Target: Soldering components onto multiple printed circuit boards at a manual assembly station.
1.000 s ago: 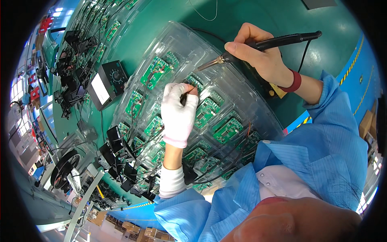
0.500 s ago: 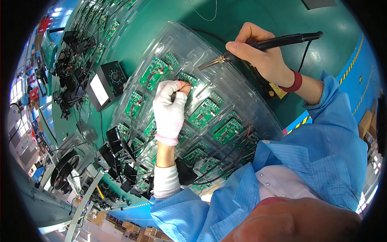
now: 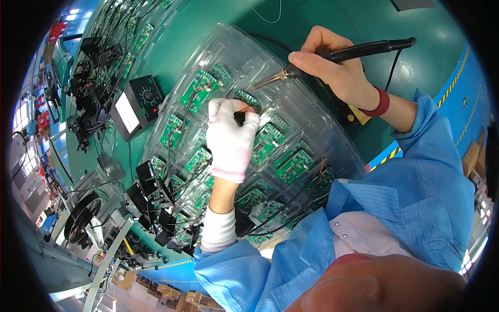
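My right hand (image 3: 332,67) is closed around the black handle of a soldering iron (image 3: 358,52). The iron's metal tip hangs above the clear plastic tray (image 3: 228,44), apart from the boards. In a white glove with bare fingertips, my left hand (image 3: 232,132) is pinched over the tray's middle, with a thin wire (image 3: 246,108) at the fingertips. A small green circuit board (image 3: 246,98) lies just beyond those fingers. To its left sits a larger green board (image 3: 199,91) with a dark cable, and another board (image 3: 267,141) lies right of the glove.
A black control box (image 3: 138,108) with a dial stands left of the tray on the green tabletop (image 3: 176,57). Piles of black adapters (image 3: 96,67) with cables lie farther left. Under my right hand is a dark holder with a yellow sponge (image 3: 358,115).
My left hand has shifted slightly right and nearer to me, and has turned a little. The soldering iron has moved only slightly left.
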Available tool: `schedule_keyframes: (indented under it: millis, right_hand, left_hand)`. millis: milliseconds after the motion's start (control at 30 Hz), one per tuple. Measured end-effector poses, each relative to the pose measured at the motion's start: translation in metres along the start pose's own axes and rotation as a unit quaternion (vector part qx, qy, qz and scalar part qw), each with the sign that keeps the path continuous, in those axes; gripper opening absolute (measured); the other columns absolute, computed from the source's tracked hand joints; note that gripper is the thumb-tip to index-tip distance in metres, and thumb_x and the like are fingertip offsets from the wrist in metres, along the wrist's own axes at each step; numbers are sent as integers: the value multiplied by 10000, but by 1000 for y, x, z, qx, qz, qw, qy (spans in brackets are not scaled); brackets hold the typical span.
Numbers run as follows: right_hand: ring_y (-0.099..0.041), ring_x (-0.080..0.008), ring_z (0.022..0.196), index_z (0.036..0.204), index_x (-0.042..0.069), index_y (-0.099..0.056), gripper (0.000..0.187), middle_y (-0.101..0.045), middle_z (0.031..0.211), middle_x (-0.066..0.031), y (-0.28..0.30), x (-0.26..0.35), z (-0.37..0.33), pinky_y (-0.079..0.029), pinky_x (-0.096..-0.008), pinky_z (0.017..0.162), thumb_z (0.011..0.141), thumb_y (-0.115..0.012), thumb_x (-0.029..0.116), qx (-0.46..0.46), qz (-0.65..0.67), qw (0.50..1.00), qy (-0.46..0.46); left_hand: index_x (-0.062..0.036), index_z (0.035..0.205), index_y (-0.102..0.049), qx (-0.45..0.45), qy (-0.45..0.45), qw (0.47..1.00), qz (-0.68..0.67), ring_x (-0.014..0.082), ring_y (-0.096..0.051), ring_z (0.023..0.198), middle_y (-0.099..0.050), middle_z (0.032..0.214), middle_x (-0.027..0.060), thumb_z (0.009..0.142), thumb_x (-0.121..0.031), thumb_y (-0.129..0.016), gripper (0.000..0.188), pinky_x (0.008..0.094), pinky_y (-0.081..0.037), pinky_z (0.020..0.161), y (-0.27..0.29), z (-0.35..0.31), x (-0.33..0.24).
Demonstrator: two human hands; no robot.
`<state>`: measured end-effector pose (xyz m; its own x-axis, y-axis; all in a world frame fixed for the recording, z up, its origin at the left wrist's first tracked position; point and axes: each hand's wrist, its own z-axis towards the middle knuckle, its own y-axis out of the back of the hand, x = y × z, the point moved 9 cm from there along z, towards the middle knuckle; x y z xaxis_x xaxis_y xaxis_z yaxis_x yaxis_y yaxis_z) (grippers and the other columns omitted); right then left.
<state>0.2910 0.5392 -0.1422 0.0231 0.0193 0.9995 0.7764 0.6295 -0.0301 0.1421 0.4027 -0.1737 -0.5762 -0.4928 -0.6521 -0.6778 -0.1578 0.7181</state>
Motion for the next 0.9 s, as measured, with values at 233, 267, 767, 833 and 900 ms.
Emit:
schedule_keyframes:
  millis: [233, 267, 767, 833, 900]
  right_hand:
    - [-384, -24, 516, 734, 70, -533, 143, -533, 620, 34, -5, -3, -3, -281, -158, 494, 816, -649, 79, 25, -6, 1000, 15]
    - [-386, -24, 513, 732, 68, -533, 145, -536, 619, 32, -6, -3, -4, -282, -157, 490, 815, -651, 79, 33, -6, 999, 19]
    - [-373, -23, 480, 722, 56, -532, 163, -567, 622, 13, -21, -6, 3, -273, -154, 450, 806, -669, 82, 59, -27, 998, 23]
    - [-375, -23, 481, 724, 55, -530, 160, -571, 626, 10, -23, -9, 4, -276, -154, 451, 805, -666, 74, 62, -24, 998, 21]
    - [-376, -23, 483, 725, 53, -528, 157, -576, 630, 7, -24, -11, 4, -279, -153, 451, 804, -664, 66, 64, -21, 998, 18]
  left_hand:
    - [-2, 833, -618, -22, -12, 999, -20, 208, -521, 691, -519, 888, 94, 727, -101, -634, 147, 294, -451, 621, 10, 3, 3]
    - [2, 835, -617, -20, -15, 999, -36, 206, -517, 688, -518, 885, 94, 733, -97, -632, 143, 292, -448, 621, 10, 2, 3]
    - [-4, 839, -618, -77, -66, 994, -35, 204, -516, 688, -519, 890, 94, 753, -101, -634, 130, 296, -440, 618, 13, -5, -2]
    - [-11, 837, -615, -83, -61, 994, -22, 207, -520, 688, -519, 892, 93, 750, -106, -637, 131, 300, -442, 615, 11, -5, 1]
    - [-23, 833, -610, -94, -55, 994, 6, 214, -528, 687, -520, 896, 90, 743, -116, -644, 134, 306, -445, 609, 8, -5, 2]
